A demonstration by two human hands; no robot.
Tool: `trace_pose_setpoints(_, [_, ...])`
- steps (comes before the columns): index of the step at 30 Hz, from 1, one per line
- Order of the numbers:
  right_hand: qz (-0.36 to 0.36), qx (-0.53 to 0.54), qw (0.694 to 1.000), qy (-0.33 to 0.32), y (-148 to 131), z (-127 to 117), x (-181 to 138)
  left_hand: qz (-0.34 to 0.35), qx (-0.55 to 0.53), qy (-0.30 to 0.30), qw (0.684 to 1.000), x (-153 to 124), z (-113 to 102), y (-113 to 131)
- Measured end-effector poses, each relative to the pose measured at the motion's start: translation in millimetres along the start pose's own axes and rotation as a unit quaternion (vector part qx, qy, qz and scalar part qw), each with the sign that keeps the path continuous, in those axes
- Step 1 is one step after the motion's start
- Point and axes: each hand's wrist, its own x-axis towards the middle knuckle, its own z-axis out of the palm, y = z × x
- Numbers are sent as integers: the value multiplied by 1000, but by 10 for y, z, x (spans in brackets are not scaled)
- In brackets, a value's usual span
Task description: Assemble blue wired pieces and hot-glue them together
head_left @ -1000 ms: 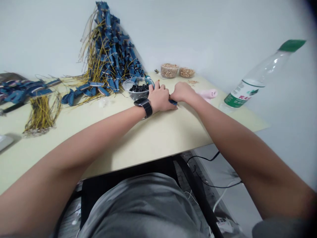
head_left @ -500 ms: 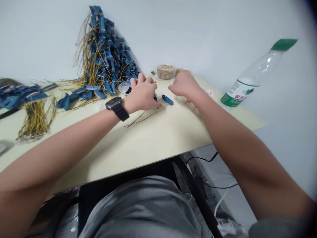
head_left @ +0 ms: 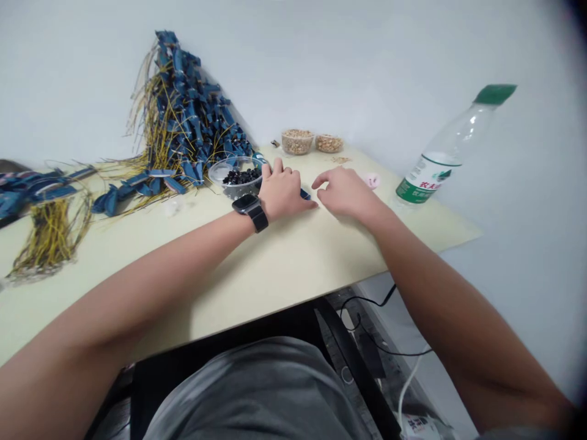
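My left hand (head_left: 285, 194), with a black watch at its wrist, lies low over the table. Its thumb and forefinger close about a small blue-wrapped piece (head_left: 305, 194), mostly hidden by the hand. Just right of it is my right hand (head_left: 343, 190), its fingers bent and the thumb and forefinger tips near each other. Anything small between those tips cannot be made out. A clear bowl of small black parts (head_left: 242, 178) stands behind my left wrist. Two clear tubs, one of tan bits (head_left: 298, 142) and one beside it (head_left: 329, 143), stand beyond my hands.
A tall heap of blue pieces with yellow and black wires (head_left: 188, 116) leans on the wall. More blue pieces (head_left: 36, 186) and a wire bundle (head_left: 48, 235) lie at left. A green-capped bottle (head_left: 431, 174) and a pink round item (head_left: 372, 181) are at right.
My right hand has come back from the tubs toward my left hand. The left hand now covers most of the blue piece, and its wires no longer show. The view has shifted slightly.
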Motion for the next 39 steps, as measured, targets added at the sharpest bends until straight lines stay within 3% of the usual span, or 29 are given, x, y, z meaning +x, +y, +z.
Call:
trace_pose_setpoints(6, [-2, 8, 1000, -13, 110, 207, 41, -30, 2, -20, 999, 105, 70, 8])
trace_pose_setpoints(17, [3, 17, 999, -29, 176, 345, 144, -39, -28, -1, 999, 141, 161, -42])
trace_pose_setpoints(39, [-1, 53, 999, -12, 249, 398, 184, -57, -93, -31, 994, 212, 171, -87])
